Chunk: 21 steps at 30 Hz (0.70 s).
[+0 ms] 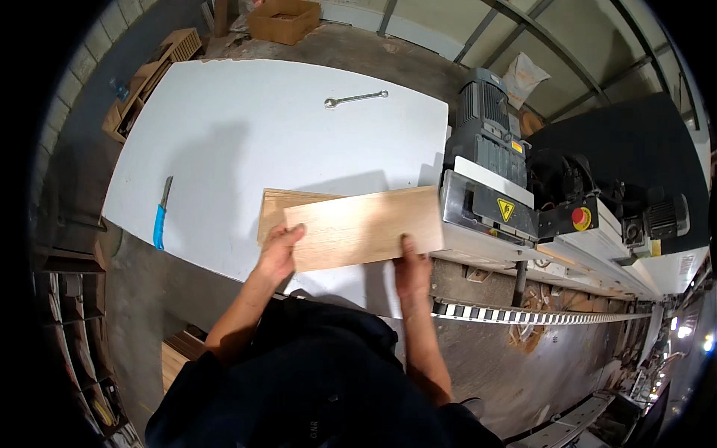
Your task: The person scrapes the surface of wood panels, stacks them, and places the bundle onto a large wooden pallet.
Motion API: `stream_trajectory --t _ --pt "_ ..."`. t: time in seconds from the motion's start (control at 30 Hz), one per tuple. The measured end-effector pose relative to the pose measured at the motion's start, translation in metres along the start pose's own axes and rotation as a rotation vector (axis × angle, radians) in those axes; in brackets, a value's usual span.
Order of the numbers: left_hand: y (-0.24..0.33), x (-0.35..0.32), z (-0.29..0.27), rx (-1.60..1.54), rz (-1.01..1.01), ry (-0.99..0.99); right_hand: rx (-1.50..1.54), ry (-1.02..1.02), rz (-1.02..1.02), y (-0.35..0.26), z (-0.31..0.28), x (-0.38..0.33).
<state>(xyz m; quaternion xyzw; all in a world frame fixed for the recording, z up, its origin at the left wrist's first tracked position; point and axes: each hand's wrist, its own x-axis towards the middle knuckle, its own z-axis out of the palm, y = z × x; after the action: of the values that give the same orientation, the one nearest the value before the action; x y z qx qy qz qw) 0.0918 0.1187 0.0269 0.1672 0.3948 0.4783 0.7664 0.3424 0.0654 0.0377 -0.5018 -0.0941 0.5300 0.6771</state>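
Note:
Between my hands I hold a light wooden board (358, 228), rectangular and tilted slightly up at its right end. My left hand (278, 250) grips its left edge, thumb on the top face. Around the lower right edge is my right hand (412, 270), its thumb also on top and its other fingers hidden underneath. Partly covered by this board, more wooden boards (270, 200) lie on the white table (314, 127); how many cannot be told. A blue-handled knife (160, 224) rests near the table's left edge. Toward the far side lies a combination wrench (356, 98).
Right of the table stands a machine with a grey motor (485, 112), a red emergency button (581, 218) and a long toothed-looking strip (538, 317). A cardboard box (284, 21) sits on the floor beyond. Shelving (78, 328) stands at the left, with wooden pieces (178, 355) nearby.

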Motion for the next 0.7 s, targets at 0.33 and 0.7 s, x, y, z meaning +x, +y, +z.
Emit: stream_trajectory --t 0.33,0.7 --pt "0.056 -0.027 -0.096 0.226 0.002 0.312 -0.944 -0.038 -0.343 0.024 -0.017 0.083" --pt "0.043 -0.023 -0.109 0.242 0.048 0.37 -0.995 0.109 -0.154 0.03 -0.011 0.114"
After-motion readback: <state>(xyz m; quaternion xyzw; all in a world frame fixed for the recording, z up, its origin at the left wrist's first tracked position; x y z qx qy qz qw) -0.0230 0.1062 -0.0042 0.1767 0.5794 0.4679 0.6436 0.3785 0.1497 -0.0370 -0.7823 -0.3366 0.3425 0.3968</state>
